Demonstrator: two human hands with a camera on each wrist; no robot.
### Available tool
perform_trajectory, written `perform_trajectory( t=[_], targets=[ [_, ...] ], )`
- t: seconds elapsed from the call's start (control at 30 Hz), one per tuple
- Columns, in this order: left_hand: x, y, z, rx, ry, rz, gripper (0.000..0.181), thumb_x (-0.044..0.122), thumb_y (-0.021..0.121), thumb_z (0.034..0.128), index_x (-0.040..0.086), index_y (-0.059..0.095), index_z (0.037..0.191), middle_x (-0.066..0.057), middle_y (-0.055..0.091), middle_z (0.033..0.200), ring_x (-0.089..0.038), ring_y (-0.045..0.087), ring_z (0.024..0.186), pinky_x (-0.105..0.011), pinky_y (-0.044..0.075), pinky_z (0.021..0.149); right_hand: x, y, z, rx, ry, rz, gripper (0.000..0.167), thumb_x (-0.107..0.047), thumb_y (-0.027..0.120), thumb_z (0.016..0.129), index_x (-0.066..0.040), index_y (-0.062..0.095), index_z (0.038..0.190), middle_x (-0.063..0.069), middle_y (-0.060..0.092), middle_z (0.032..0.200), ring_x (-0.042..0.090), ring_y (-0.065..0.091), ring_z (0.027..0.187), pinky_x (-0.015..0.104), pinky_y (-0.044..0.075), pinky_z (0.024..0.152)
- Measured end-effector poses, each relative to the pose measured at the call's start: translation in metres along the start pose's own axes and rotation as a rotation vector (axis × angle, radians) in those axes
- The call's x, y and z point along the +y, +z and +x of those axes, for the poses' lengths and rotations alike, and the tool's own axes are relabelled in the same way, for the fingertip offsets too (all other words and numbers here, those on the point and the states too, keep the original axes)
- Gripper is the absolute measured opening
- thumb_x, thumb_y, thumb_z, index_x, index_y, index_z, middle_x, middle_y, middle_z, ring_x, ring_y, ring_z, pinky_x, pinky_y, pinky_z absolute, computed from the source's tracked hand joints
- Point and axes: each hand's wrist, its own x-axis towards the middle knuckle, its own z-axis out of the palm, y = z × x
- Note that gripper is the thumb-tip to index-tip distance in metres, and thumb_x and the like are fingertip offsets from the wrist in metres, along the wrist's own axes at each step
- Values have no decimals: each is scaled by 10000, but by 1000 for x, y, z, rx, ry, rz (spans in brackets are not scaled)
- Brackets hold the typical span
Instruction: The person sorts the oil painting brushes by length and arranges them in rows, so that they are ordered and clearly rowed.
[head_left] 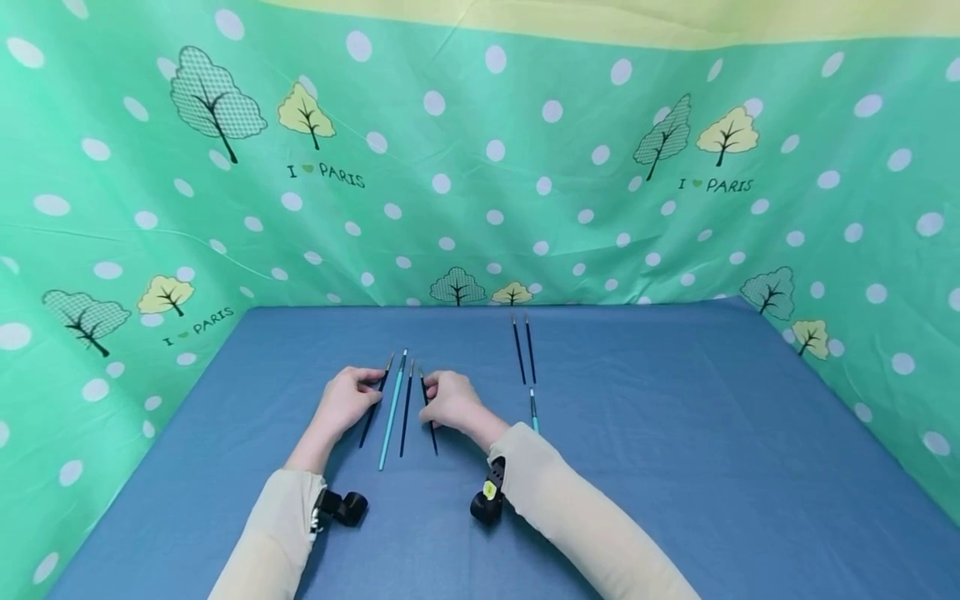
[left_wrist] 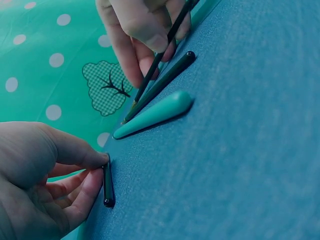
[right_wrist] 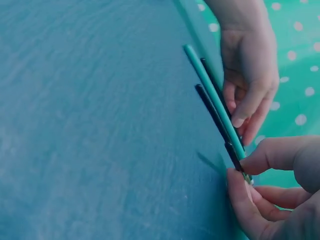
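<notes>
In the head view my left hand (head_left: pixel 347 407) pinches a dark-handled paintbrush (head_left: pixel 368 428) between thumb and fingers. My right hand (head_left: pixel 453 401) pinches another dark paintbrush (head_left: pixel 433 439); a shadow apart from it in the right wrist view suggests it is off the cloth. Between the hands lie a turquoise paintbrush (head_left: pixel 391 427) and a dark paintbrush (head_left: pixel 407 413), side by side with bristles pointing away. From the left wrist, the held brush's dark handle end (left_wrist: pixel 108 192) shows near the blue cloth, beside the turquoise handle (left_wrist: pixel 157 114).
Two dark paintbrushes (head_left: pixel 519 352) lie parallel farther right, near the back. Closer in is a turquoise paintbrush (head_left: pixel 534 408), partly hidden by the right sleeve. A blue cloth (head_left: pixel 675 467) covers the table; a green dotted curtain (head_left: pixel 495 183) stands behind and at both sides.
</notes>
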Motion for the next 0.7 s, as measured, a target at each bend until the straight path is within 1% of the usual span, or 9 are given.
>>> perform_trajectory(
  t=[0.07, 0.1, 0.23, 0.37, 0.5, 0.7],
  targets=[
    [-1, 0, 0, -7, -3, -1, 386, 45, 581, 829, 12, 573, 1213, -202, 489, 1169, -234, 573, 843, -333, 458, 665, 2, -1, 0, -2, 17, 81, 524, 3, 685, 744, -39, 532, 1243, 45, 535, 929, 145, 555, 613, 258, 490, 516],
    [-2, 0, 0, -9, -4, -1, 387, 46, 581, 829, 14, 573, 1214, -201, 488, 1172, -231, 573, 842, -333, 458, 666, 3, -2, 1, -2, 22, 105, 507, 6, 678, 749, -43, 539, 1233, 44, 540, 935, 142, 553, 630, 256, 493, 524],
    [-2, 0, 1, -9, -2, -5, 387, 46, 579, 831, 17, 572, 1216, -200, 485, 1174, -230, 570, 839, -336, 456, 665, 7, -4, 3, -8, 28, 176, 469, 11, 661, 763, -46, 554, 1216, 47, 560, 936, 149, 561, 654, 260, 497, 549],
    [-1, 0, 0, -6, 2, -7, 385, 43, 579, 830, 14, 574, 1213, -199, 491, 1168, -231, 572, 842, -333, 458, 666, 9, -8, 4, -23, 46, 251, 449, 31, 633, 774, -32, 560, 1212, 73, 577, 935, 161, 566, 646, 276, 507, 573],
    [-1, -1, -1, -7, 5, -8, 382, 46, 578, 833, 12, 573, 1213, -200, 491, 1169, -232, 574, 843, -329, 459, 662, 11, -14, 5, -33, 64, 277, 439, 43, 610, 782, -40, 566, 1210, 83, 583, 959, 164, 566, 657, 287, 510, 585],
    [-1, 0, -1, -1, 7, -11, 384, 46, 582, 829, 7, 573, 1211, -196, 499, 1152, -228, 573, 829, -335, 459, 661, 13, -28, 4, -36, 52, 273, 420, 52, 596, 791, -34, 572, 1201, 97, 578, 957, 168, 567, 691, 292, 514, 604]
  ],
)
